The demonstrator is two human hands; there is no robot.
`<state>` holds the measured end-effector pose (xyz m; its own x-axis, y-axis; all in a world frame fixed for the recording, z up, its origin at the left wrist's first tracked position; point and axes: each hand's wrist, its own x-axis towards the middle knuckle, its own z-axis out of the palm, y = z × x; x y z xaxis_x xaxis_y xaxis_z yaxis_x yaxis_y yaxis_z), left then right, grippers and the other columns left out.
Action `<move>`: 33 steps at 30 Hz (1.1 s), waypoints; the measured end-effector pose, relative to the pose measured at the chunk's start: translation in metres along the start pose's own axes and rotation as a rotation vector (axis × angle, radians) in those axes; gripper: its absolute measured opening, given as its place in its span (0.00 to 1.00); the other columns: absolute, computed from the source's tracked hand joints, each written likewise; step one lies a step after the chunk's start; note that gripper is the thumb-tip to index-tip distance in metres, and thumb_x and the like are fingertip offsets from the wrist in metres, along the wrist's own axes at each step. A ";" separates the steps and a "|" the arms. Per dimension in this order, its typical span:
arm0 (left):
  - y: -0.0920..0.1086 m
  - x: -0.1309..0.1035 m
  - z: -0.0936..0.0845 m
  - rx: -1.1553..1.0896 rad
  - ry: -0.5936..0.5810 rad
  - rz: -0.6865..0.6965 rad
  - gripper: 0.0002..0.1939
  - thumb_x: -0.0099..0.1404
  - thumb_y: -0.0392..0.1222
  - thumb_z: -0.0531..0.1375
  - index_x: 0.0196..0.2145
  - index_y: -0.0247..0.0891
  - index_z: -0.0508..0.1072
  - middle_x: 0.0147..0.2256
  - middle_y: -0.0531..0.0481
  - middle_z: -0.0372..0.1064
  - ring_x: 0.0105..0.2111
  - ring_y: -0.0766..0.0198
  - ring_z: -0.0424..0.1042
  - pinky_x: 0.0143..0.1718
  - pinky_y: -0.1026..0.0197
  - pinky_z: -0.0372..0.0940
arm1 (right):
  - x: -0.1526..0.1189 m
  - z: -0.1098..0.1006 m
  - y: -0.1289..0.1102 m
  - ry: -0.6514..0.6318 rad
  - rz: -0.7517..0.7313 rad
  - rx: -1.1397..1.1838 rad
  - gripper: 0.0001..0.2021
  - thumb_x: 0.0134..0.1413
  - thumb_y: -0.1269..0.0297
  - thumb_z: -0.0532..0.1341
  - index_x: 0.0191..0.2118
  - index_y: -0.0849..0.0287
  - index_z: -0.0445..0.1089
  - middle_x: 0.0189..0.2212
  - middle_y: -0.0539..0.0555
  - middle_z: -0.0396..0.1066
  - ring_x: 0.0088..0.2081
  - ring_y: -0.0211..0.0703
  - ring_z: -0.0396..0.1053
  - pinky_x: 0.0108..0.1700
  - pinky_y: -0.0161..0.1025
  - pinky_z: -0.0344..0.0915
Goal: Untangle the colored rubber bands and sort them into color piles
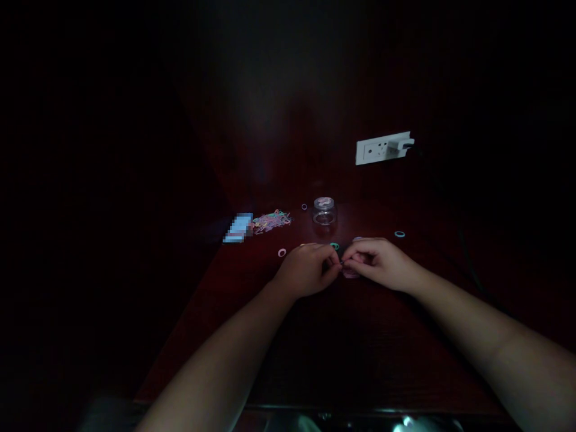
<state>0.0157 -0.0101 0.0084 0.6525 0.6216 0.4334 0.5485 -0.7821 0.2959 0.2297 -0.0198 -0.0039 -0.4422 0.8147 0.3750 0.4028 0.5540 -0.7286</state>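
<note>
My left hand (310, 269) and my right hand (380, 263) meet fingertip to fingertip over the dark red table (342, 348). Both are pinched closed at one spot; what they hold is too small and dark to name. Just below the right fingertips lies something pink (351, 273), partly covered. Behind the fingers is a green band (334, 246). A pink band (282, 252) lies left of my left hand, and a blue band (399, 234) lies beyond my right hand.
A lidded clear jar (324, 216) stands behind my hands. Farther left are a pile of colourful bands (272, 221) and a blurred bright phone-like object (238, 228). One small purple band (304, 206) lies near the jar. A wall socket (382, 149) holds a plug with a cable.
</note>
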 end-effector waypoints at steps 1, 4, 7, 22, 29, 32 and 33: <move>0.000 0.000 0.000 0.001 -0.002 0.005 0.03 0.65 0.41 0.59 0.34 0.41 0.71 0.32 0.54 0.74 0.35 0.62 0.73 0.39 0.58 0.65 | 0.000 0.000 0.000 -0.004 -0.003 -0.011 0.11 0.57 0.57 0.64 0.33 0.60 0.74 0.25 0.51 0.69 0.25 0.35 0.67 0.27 0.33 0.66; -0.001 0.000 0.000 0.005 -0.004 0.013 0.02 0.65 0.40 0.59 0.34 0.41 0.71 0.32 0.54 0.74 0.35 0.62 0.73 0.39 0.58 0.64 | 0.000 0.000 -0.001 -0.007 0.007 -0.028 0.10 0.58 0.57 0.63 0.33 0.60 0.74 0.25 0.52 0.70 0.25 0.36 0.68 0.27 0.33 0.66; -0.001 -0.001 -0.001 0.009 -0.003 0.005 0.02 0.65 0.41 0.59 0.33 0.41 0.71 0.32 0.54 0.74 0.35 0.63 0.73 0.39 0.59 0.65 | 0.000 -0.001 0.000 -0.008 0.030 -0.014 0.11 0.58 0.57 0.63 0.32 0.60 0.73 0.24 0.51 0.69 0.24 0.35 0.67 0.27 0.33 0.66; 0.001 -0.002 -0.002 -0.020 0.042 -0.019 0.05 0.62 0.42 0.61 0.36 0.41 0.70 0.35 0.53 0.74 0.37 0.62 0.73 0.40 0.59 0.66 | -0.001 -0.002 -0.002 0.002 0.032 -0.028 0.11 0.57 0.57 0.62 0.31 0.60 0.72 0.23 0.51 0.69 0.24 0.36 0.67 0.26 0.33 0.66; -0.001 -0.001 -0.001 -0.009 0.019 -0.013 0.02 0.64 0.39 0.58 0.34 0.41 0.70 0.33 0.54 0.74 0.35 0.63 0.72 0.38 0.60 0.64 | 0.000 -0.003 -0.004 -0.009 0.014 -0.065 0.10 0.57 0.59 0.62 0.31 0.60 0.72 0.23 0.50 0.68 0.24 0.36 0.65 0.26 0.33 0.63; -0.001 -0.001 -0.001 -0.021 0.028 -0.007 0.02 0.64 0.39 0.58 0.34 0.41 0.70 0.33 0.54 0.73 0.34 0.64 0.72 0.37 0.61 0.64 | -0.001 -0.004 -0.003 -0.008 0.013 -0.077 0.10 0.58 0.59 0.62 0.31 0.61 0.72 0.22 0.50 0.68 0.23 0.35 0.64 0.26 0.33 0.61; -0.001 -0.001 -0.001 -0.024 0.032 -0.004 0.01 0.63 0.39 0.58 0.34 0.40 0.70 0.33 0.54 0.73 0.34 0.64 0.72 0.37 0.61 0.64 | -0.001 -0.005 -0.003 -0.002 0.011 -0.087 0.10 0.58 0.59 0.61 0.31 0.61 0.72 0.22 0.50 0.68 0.23 0.35 0.64 0.26 0.32 0.61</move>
<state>0.0137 -0.0107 0.0087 0.6328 0.6235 0.4592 0.5381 -0.7805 0.3184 0.2324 -0.0213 0.0006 -0.4390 0.8205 0.3663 0.4757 0.5580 -0.6799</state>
